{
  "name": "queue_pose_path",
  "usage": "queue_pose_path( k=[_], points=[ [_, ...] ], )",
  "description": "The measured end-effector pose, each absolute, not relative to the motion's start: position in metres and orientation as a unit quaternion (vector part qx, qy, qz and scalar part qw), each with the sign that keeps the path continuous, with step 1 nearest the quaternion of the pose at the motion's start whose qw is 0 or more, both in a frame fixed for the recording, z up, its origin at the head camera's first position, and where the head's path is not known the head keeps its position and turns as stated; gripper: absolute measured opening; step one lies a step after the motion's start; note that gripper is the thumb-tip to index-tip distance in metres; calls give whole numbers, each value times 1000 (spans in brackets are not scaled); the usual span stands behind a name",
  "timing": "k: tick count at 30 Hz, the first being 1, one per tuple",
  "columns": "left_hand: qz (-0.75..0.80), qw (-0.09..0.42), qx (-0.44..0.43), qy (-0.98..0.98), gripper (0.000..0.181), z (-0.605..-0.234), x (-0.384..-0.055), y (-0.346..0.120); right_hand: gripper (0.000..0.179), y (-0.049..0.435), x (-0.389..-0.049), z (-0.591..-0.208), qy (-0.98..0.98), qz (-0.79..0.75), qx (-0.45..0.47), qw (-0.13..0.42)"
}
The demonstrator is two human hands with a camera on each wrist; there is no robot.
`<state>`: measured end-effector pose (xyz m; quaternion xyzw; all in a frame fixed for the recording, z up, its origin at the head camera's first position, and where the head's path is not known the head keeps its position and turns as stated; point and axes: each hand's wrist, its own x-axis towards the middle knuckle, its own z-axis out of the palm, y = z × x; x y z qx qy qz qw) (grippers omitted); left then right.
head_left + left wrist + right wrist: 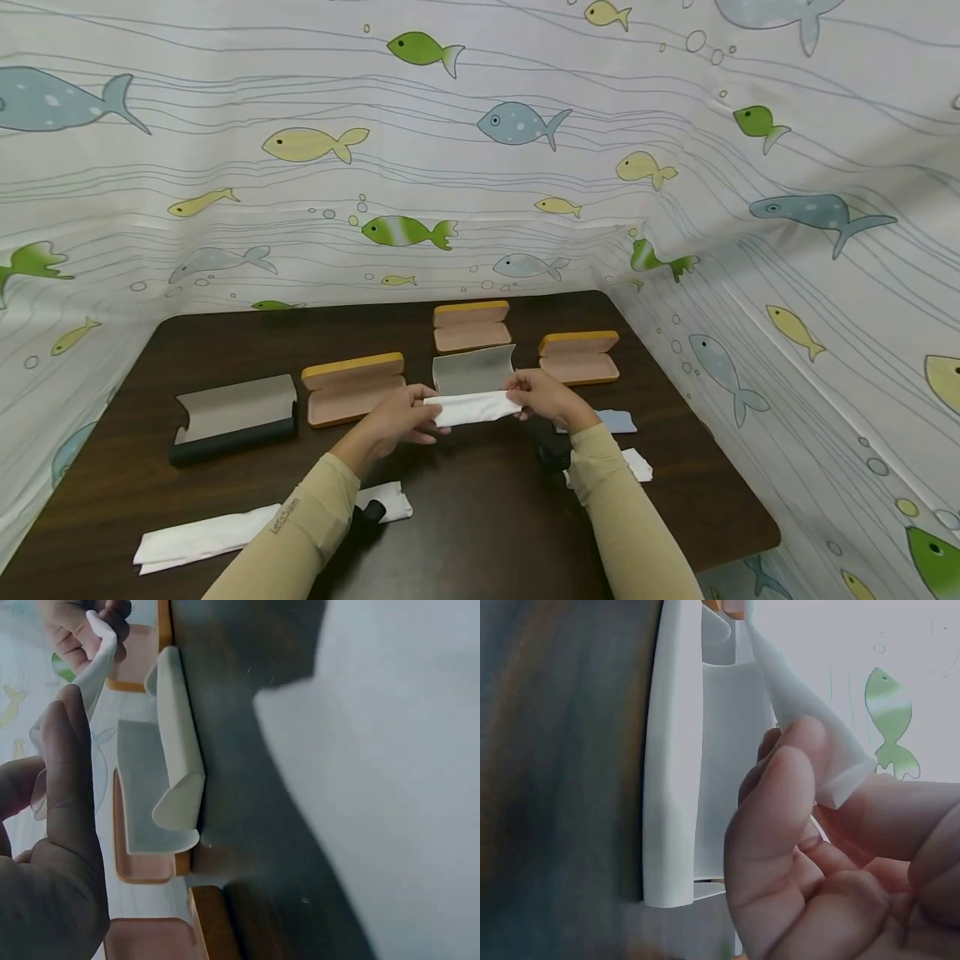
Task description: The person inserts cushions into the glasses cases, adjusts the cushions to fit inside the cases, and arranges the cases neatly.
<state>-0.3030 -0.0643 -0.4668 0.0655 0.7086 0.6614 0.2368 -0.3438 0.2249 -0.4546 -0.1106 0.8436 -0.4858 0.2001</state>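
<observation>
A folded white cloth (476,408) is stretched level between both hands above the table. My left hand (392,417) pinches its left end between thumb and fingers. At the other end, the thumb and fingers of my right hand (550,395) pinch the cloth; the right wrist view shows its corner (844,780) between them. Just beyond the cloth stands an open white case with a grey lining (472,371), its front partly hidden by the cloth in the head view. Its rounded white front (180,727) shows in the left wrist view.
Open yellow cases with pink linings stand left (354,390), behind (471,327) and right (579,358). A black case with grey lining (236,417) is at far left. White cloths lie near the left forearm (202,537) and right forearm (637,465), beside a bluish cloth (617,422).
</observation>
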Motion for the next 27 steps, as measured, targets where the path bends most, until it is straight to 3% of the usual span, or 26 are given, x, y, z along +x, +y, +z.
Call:
queue_pose_path(
  k=[13, 23, 27],
  points=[
    [659, 203, 9, 724, 30, -470, -341, -59, 19, 221, -385, -454, 846, -485, -97, 200],
    [652, 210, 3, 729, 35, -475, -354, -56, 16, 215, -402, -456, 879, -436, -95, 170],
    [654, 213, 2, 726, 29, -479, -358, -55, 15, 214, -405, -458, 895, -403, -94, 165]
  ],
)
